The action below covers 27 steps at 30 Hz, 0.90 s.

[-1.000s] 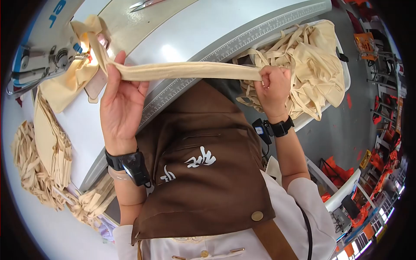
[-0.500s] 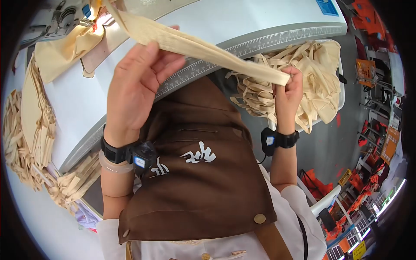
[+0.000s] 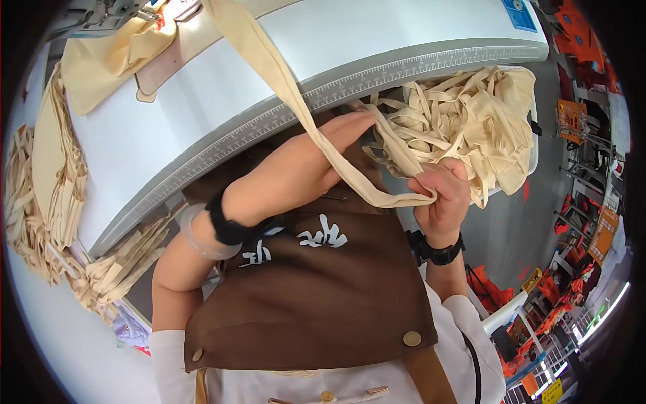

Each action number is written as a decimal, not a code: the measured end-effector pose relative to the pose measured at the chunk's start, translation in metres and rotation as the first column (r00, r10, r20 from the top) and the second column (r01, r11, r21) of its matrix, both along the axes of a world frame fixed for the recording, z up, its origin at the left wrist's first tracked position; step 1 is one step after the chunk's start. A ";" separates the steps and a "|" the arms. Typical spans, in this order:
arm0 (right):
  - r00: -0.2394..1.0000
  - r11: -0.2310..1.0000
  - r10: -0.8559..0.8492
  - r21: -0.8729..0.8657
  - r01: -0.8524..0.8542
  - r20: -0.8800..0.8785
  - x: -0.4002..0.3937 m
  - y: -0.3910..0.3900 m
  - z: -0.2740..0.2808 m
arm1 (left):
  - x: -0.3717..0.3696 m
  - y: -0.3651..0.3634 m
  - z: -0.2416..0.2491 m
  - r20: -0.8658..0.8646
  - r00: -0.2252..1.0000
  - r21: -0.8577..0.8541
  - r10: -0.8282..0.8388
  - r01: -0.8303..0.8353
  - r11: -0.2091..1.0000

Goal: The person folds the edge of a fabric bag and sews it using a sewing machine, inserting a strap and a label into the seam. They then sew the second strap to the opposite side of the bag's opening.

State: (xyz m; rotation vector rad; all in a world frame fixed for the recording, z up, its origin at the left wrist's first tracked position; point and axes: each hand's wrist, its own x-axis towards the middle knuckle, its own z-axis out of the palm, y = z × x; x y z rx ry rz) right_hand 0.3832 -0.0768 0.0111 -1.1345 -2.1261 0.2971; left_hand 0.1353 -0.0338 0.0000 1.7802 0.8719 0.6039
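Observation:
A long cream fabric strap (image 3: 289, 91) runs down from the table's far side, passes in front of my left hand and bends up into my right hand. My right hand (image 3: 443, 198) is closed around its folded end, beside the bin of cream fabric. Another cream strip (image 3: 397, 143) runs from near my left fingertips down to my right fist. My left hand (image 3: 303, 172) reaches across above the apron, fingers stretched out together and tips at that strip. Its thumb is partly hidden behind the long strap, and I see nothing gripped in it.
A white table (image 3: 336, 37) with a ruler edge (image 3: 323, 101) curves ahead. A sewing machine (image 3: 101, 17) and cream cloth (image 3: 111, 57) are at the upper left. Stacked cream pieces (image 3: 60, 168) hang at the left. A bin of tangled cream straps (image 3: 498, 128) sits on the right.
My left hand has let go of the strap and moved right and down, towards my right hand. My right hand has lowered with the strap end, and the strap now sags.

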 end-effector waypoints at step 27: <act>0.853 0.669 -0.281 -0.727 -0.155 -0.439 0.046 0.019 -0.026 | -0.139 -0.077 0.051 -0.375 0.913 0.110 0.158 -0.126 0.986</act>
